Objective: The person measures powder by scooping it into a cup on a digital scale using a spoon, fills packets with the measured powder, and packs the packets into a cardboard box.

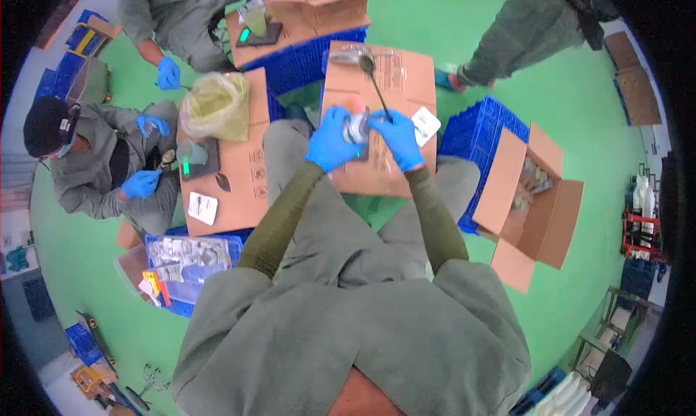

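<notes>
The left hand's (336,142) gloved fingers are curled around the side of a small silvery-grey pouch (357,129), thumb side toward the right hand (400,142). The right fingers are closed on the handle of a long dark spoon (377,91); their tips come right beside the pouch, and whether they touch it I cannot tell.

The spoon's long axis runs away from the wearer and a little to the left, its bowl at the far end, beyond the pouch. Fingers cover much of the pouch, so its long axis is unclear. It sits between both hands, above a printed cardboard surface (409,89), where a dark scale (365,156) shows partly, its green display unreadable.

Clear plastic packaging (349,56) lies near the spoon's bowl. A white card (425,125) beside the right hand carries small, illegible print; the cardboard's lettering is too small to read. Farther right, an open carton (558,220) stands beside a blue crate (467,137).
</notes>
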`<action>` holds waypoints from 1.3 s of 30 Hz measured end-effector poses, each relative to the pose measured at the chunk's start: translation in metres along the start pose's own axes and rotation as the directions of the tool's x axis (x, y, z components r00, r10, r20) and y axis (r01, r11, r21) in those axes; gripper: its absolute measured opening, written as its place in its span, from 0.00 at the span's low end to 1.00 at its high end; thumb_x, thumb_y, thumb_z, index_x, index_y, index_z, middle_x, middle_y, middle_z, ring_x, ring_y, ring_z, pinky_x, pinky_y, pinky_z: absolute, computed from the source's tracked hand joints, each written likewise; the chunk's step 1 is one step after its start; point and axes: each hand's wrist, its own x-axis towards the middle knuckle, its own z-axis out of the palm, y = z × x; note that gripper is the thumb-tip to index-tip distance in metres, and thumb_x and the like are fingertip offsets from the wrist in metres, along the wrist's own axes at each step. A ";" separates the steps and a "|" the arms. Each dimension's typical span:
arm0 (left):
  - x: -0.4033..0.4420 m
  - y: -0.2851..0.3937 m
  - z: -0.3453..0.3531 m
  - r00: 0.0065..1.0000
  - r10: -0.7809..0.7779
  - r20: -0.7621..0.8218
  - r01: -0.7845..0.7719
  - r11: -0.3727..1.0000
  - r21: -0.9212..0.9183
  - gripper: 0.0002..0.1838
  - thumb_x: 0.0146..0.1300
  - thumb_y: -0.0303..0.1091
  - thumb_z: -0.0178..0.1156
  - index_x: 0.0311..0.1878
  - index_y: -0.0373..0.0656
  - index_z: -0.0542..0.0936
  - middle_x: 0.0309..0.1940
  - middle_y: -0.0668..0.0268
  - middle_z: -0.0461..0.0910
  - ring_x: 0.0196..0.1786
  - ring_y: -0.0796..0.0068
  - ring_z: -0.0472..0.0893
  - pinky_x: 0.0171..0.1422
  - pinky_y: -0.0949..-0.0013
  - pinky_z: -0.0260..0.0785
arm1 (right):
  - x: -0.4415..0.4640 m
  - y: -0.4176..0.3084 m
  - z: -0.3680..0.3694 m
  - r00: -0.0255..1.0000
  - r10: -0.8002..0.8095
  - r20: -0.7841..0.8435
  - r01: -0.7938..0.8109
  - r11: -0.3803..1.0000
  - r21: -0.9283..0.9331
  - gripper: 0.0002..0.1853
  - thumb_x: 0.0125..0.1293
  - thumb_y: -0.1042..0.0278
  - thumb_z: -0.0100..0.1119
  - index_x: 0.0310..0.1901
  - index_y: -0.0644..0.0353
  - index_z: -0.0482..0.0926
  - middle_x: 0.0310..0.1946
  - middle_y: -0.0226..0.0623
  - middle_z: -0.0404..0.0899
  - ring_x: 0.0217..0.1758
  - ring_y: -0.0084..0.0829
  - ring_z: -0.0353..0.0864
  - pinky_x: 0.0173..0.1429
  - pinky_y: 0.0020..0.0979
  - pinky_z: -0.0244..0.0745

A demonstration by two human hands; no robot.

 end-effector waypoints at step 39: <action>-0.081 -0.013 0.024 0.548 -0.791 -0.273 0.832 0.550 0.073 0.31 0.70 0.49 0.57 0.72 0.47 0.68 0.69 0.59 0.72 0.69 0.52 0.73 0.72 0.51 0.66 | 0.181 -0.007 0.465 0.747 -0.209 0.631 0.631 0.521 -0.575 0.12 0.63 0.63 0.55 0.34 0.58 0.86 0.33 0.52 0.86 0.37 0.55 0.86 0.43 0.52 0.81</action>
